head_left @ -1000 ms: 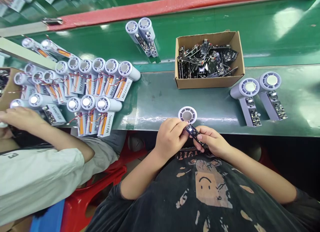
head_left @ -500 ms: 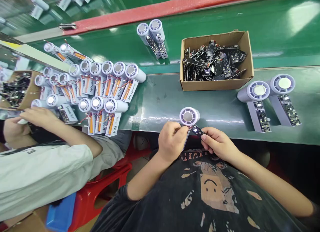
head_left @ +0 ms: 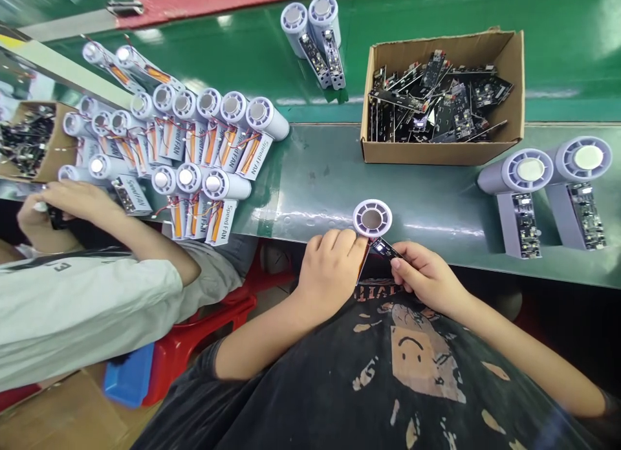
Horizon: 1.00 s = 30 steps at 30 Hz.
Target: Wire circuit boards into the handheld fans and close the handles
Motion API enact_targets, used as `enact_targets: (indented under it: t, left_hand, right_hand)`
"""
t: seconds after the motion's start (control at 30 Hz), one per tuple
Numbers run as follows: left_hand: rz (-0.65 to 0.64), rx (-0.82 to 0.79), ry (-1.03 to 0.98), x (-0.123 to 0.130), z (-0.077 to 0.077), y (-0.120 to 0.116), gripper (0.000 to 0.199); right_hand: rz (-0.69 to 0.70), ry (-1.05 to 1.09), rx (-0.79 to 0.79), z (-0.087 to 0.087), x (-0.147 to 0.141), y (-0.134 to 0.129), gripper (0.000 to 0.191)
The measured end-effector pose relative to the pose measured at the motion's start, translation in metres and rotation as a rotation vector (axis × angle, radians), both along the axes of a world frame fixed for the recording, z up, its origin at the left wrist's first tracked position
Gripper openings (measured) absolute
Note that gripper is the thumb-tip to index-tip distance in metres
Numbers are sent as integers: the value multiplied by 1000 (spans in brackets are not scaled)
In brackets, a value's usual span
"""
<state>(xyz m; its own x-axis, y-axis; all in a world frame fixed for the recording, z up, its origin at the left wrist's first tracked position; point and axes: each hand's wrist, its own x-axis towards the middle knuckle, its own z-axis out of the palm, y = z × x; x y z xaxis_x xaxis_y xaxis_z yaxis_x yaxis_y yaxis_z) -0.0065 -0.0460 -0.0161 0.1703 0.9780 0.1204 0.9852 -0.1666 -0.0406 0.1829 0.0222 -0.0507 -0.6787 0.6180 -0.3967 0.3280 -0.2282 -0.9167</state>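
Just past the bench's front edge, my left hand [head_left: 332, 269] is wrapped round the handle of a pale lilac handheld fan [head_left: 372, 217]. The fan's round slotted end faces up, and most of its handle is hidden behind my fingers. Between thumb and fingers, my right hand [head_left: 427, 275] pinches the lower end of a narrow black circuit board [head_left: 383, 247]. The board's upper end lies against the fan beside my left fingers; whether it is joined there I cannot tell.
A cardboard box [head_left: 436, 154] of loose circuit boards stands ahead. Two fans with boards [head_left: 526, 172] lie at right, two more [head_left: 323, 13] at the back. Rows of fans [head_left: 262, 117] with exposed wires fill the left. A co-worker's hands [head_left: 72, 201] work at far left.
My left hand has turned, its knuckles now over the fan handle. The fan's round end has tilted to face up more. The right hand keeps its pinch on the board. The view has shifted slightly.
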Motion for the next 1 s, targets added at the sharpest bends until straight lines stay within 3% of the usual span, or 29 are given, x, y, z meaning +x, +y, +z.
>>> enact_targets:
  t: [0.13,0.23,0.33,0.43,0.67,0.87,1.0]
  left_hand:
    - [-1,-66,38,4,-3,6,19]
    - [-14,-182,-159,-3,-1,8,23]
    - [-37,-309,-397,-14,2,2,30]
    - [-31,-325,-486,-21,2,-6,33]
    - [-21,-7,-144,-12,-9,-4,30]
    - [-21,190,-152,-11,-11,0,29]
    - [-152,200,-133,-18,-9,-6,19]
  right_hand:
    - [-14,-48,133,2,-1,-1,28]
    - [0,-57,152,2,-1,0,22]
    - [-19,-17,71,2,1,-1,24]
    - [-33,10,30,1,2,-2,26]
    - [-33,-21,29,0,0,0,24]
    - [-85,-37,-38,3,2,0,28]
    - [-75,-27,-42,2,2,-1,29]
